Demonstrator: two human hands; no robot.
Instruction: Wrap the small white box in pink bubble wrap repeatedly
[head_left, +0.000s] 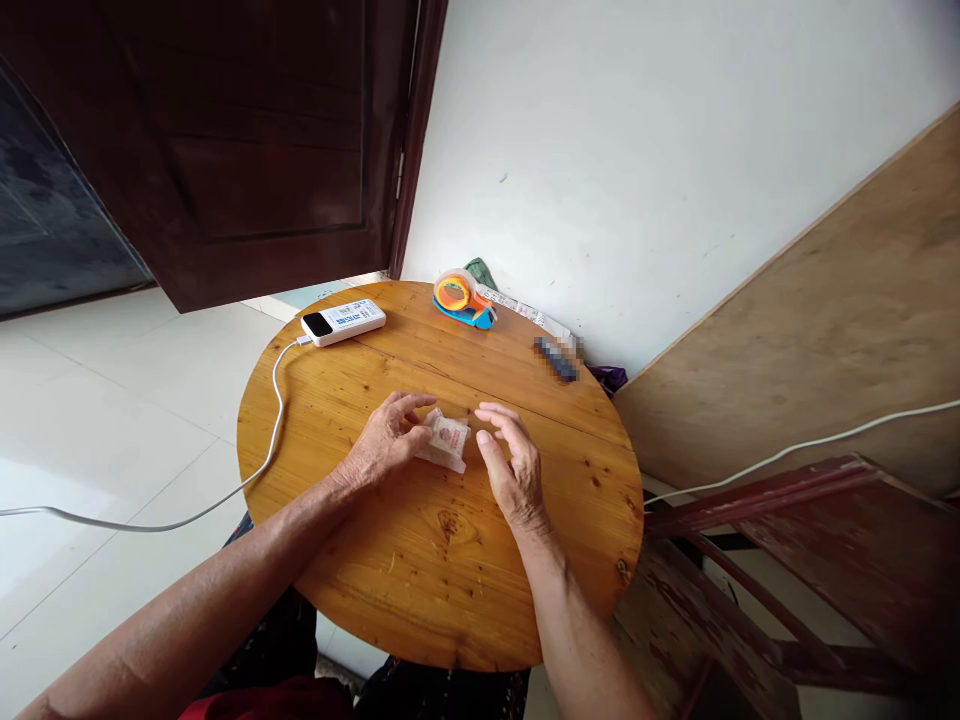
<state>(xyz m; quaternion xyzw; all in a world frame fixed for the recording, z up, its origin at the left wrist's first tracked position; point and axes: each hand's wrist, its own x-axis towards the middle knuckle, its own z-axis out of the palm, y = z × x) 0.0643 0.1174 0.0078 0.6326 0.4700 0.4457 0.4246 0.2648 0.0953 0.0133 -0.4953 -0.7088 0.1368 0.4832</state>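
A small whitish packet with reddish print lies near the middle of the round wooden table. Over its left edge is my left hand, thumb and forefinger apart. The thumb tip meets the packet or hovers just above it; I cannot tell which. My right hand is held to the right of the packet, a little apart from it, with fingers curved, thumb spread and nothing in the grasp.
Toward the back stand a white power bank with a plugged-in cable and an orange and blue tape dispenser. A blurred dark object lies at the right back. Beyond are a wall, a dark door and a wooden chair.
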